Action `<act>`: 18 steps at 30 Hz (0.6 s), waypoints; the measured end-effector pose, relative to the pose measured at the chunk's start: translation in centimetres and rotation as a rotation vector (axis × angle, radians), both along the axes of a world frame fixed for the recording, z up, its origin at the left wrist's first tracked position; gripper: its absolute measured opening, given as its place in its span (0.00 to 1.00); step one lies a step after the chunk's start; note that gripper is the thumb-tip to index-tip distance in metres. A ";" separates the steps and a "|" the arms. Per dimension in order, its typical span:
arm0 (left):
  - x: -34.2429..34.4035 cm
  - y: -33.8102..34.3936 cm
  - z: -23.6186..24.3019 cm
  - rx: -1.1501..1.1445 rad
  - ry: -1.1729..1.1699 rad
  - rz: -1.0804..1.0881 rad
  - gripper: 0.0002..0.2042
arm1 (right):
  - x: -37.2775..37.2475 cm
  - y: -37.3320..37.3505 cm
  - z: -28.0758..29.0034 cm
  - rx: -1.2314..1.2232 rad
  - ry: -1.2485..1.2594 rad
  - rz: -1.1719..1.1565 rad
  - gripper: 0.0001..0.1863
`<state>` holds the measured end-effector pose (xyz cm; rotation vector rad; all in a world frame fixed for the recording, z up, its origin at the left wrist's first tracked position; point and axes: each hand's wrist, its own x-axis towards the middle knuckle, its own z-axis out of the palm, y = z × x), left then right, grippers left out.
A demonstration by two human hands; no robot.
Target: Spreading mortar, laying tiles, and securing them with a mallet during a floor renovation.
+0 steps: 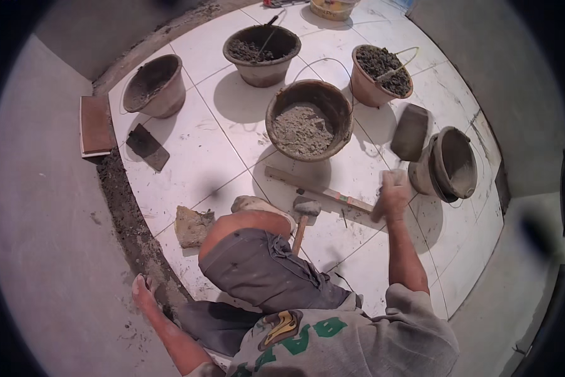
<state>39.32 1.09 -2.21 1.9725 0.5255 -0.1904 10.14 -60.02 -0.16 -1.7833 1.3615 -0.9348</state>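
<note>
My right hand [392, 196] is closed round the handle of a trowel [411, 133], its broad, mortar-coated blade raised above the tiles beside two stacked buckets [456, 164]. My left hand [144, 293] is low at the left, by the wall and the mortar strip [128, 213] along the tile edge. Its fingers look extended, with nothing visible in them. Ahead of my bent knee stands a bucket of grey mortar [304, 129]. Between that bucket and me, a long spirit level [320, 190] lies on the tiles. A wooden-handled mallet [301, 226] is beside my knee.
Two buckets of dark, lumpy material stand farther back, one in the middle [262, 56] and one at right [381, 75]. Another bucket [155, 86] tilts at left, near a flat dark piece [147, 147]. A brown tile [96, 125] leans by the left wall.
</note>
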 end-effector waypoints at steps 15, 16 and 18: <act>-4.9 4.2 -0.6 -0.147 -0.053 0.284 0.25 | 18.9 3.9 0.1 -0.528 0.623 0.827 0.14; -5.2 4.3 -1.0 -0.161 -0.067 0.279 0.25 | 17.9 5.3 -1.0 -0.449 0.634 0.895 0.14; -5.6 4.5 -1.7 -0.239 -0.056 0.377 0.25 | 15.7 7.7 -4.4 -0.367 0.644 0.985 0.14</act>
